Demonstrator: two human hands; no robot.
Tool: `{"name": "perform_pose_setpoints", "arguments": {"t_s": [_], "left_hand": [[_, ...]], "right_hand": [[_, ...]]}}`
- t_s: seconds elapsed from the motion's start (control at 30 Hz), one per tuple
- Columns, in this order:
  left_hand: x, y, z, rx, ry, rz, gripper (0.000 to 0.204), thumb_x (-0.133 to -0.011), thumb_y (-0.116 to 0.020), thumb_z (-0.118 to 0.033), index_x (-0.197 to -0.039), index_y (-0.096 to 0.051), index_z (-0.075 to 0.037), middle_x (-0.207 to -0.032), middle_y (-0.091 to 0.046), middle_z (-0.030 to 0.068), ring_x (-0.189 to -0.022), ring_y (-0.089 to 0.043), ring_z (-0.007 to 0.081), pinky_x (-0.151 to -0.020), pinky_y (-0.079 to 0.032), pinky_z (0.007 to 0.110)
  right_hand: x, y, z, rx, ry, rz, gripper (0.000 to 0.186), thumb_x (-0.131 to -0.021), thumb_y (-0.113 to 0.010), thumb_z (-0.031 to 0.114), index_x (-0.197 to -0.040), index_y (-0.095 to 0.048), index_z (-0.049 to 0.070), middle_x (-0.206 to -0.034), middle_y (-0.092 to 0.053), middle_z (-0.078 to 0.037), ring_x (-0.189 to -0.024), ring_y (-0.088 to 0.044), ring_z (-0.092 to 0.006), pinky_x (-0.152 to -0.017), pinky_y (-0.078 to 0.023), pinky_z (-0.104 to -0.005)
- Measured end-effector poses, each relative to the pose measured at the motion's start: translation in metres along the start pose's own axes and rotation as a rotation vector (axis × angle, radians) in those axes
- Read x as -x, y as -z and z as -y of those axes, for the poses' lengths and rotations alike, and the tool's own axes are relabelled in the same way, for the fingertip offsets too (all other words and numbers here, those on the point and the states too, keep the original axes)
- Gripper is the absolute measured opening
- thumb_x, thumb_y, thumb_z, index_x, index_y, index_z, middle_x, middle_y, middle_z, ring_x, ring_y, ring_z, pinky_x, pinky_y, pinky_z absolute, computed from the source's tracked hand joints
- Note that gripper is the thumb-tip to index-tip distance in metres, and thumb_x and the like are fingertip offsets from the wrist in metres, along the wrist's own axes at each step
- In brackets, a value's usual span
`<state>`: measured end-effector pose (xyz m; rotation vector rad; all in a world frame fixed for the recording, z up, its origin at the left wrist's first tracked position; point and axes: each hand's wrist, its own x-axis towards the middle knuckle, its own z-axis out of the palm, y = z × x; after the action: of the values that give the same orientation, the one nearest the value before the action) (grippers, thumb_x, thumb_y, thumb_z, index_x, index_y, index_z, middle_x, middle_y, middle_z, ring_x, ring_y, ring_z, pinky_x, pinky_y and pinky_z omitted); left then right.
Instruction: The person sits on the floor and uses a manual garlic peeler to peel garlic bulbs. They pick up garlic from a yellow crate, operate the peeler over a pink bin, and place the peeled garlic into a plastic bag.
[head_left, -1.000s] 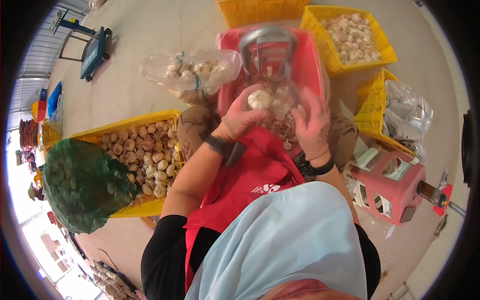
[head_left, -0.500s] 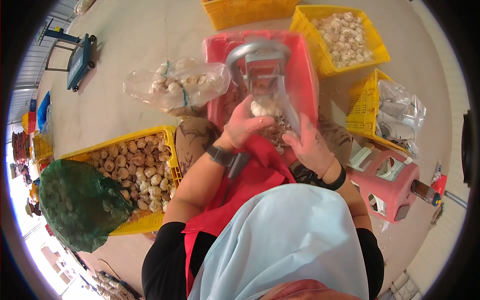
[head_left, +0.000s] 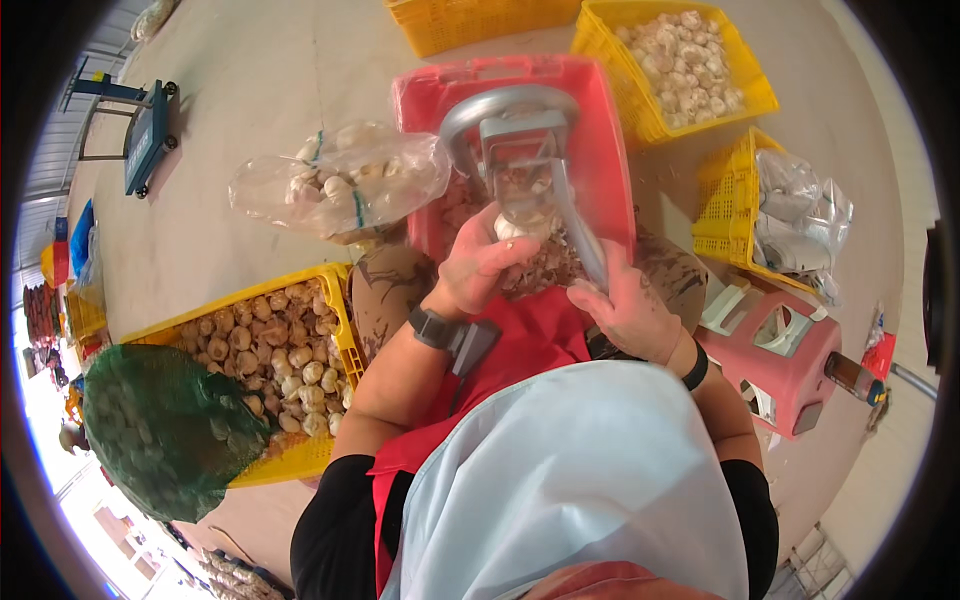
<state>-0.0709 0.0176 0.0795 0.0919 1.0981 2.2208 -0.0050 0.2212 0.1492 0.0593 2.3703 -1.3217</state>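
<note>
Head view: left hand (head_left: pixel 472 268) fingers pinching round white garlic bulb (head_left: pixel 516 228); right hand (head_left: pixel 634 312) fingers wrapped around long grey handle (head_left: pixel 581 225).

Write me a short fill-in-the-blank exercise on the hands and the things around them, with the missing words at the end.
The left hand holds a bulb of ____.
The lever in the right hand is ____ in colour.
The net bag over the left crate is ____ in colour.
The stool is on the ____ side of the picture.

Missing words: garlic; grey; green; right.
</note>
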Motion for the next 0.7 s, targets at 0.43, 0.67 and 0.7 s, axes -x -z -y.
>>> {"name": "perform_pose_setpoints", "arguments": {"t_s": [0.43,0.67,0.7], "left_hand": [[0.003,0.008,0.007,0.020,0.018,-0.023,0.044,-0.081,-0.063,-0.011,-0.122,-0.053,0.001,-0.101,-0.062,0.0049,-0.078,-0.057,0.0119,-0.068,-0.046,0.023],[0.024,0.016,0.018,-0.822,-0.421,-0.140,0.037,-0.091,-0.056,-0.012,-0.124,-0.048,0.004,-0.107,-0.063,0.0169,-0.078,-0.065,0.0247,-0.067,-0.054,0.034],[0.027,0.017,0.019,-0.881,-0.446,-0.110,0.040,-0.091,-0.057,-0.012,-0.125,-0.046,0.004,-0.107,-0.062,0.0180,-0.080,-0.065,0.0274,-0.069,-0.054,0.036]], "right_hand": [[-0.057,-0.034,-0.075,0.033,0.272,-0.210,0.053,-0.086,-0.069,0.017,-0.128,-0.043,-0.001,-0.109,-0.059,-0.024,-0.099,-0.060,-0.0409,-0.083,-0.049,-0.0447],[-0.032,-0.051,-0.048,0.349,0.894,-0.603,0.064,-0.081,-0.074,0.026,-0.134,-0.045,0.005,-0.126,-0.051,-0.016,-0.118,-0.050,-0.0381,-0.099,-0.040,-0.0488],[-0.029,-0.059,-0.043,0.330,0.895,-0.547,0.065,-0.081,-0.074,0.029,-0.134,-0.045,0.005,-0.126,-0.052,-0.016,-0.118,-0.050,-0.0376,-0.099,-0.040,-0.0483]]}}
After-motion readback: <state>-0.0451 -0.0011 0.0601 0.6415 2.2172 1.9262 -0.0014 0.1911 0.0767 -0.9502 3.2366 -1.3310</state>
